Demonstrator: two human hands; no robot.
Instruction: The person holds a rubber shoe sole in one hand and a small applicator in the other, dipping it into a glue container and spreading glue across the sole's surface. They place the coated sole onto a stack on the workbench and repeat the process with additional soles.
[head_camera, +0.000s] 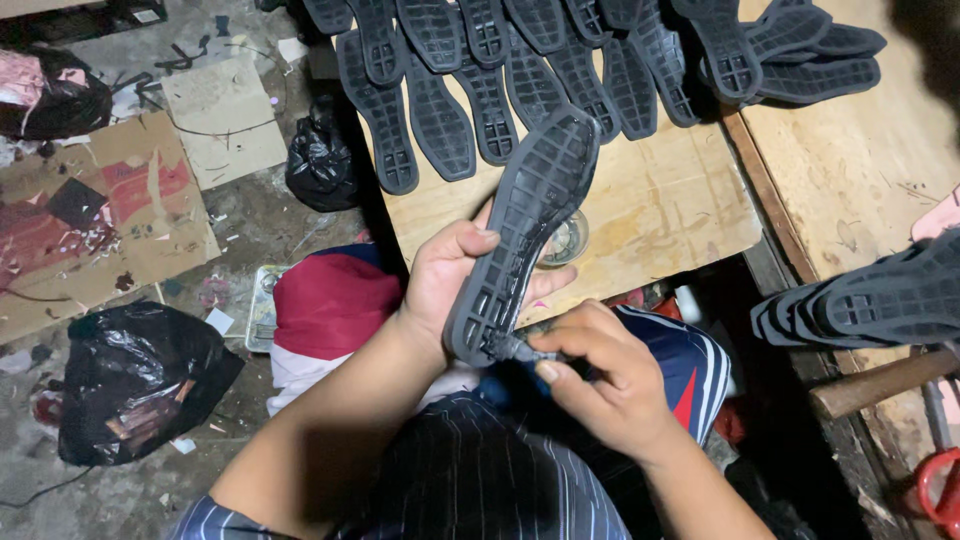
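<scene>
My left hand (447, 280) grips a dark grey rubber shoe sole (525, 215) from the left side, its gridded inner face turned up and its toe pointing up and to the right. My right hand (600, 375) holds a small dark tool (520, 350) whose tip touches the heel end of that sole. Both hands are above my lap, just in front of a low wooden board (660, 215). A round glass container (567, 240) sits on the board, partly hidden behind the sole.
Several more dark soles (480, 90) lie in overlapping rows at the board's far end. Another stack of soles (870, 300) rests on a wooden bench at right, near a wooden handle (880, 385). Black plastic bags (135, 385) and cardboard sheets (90, 235) litter the floor at left.
</scene>
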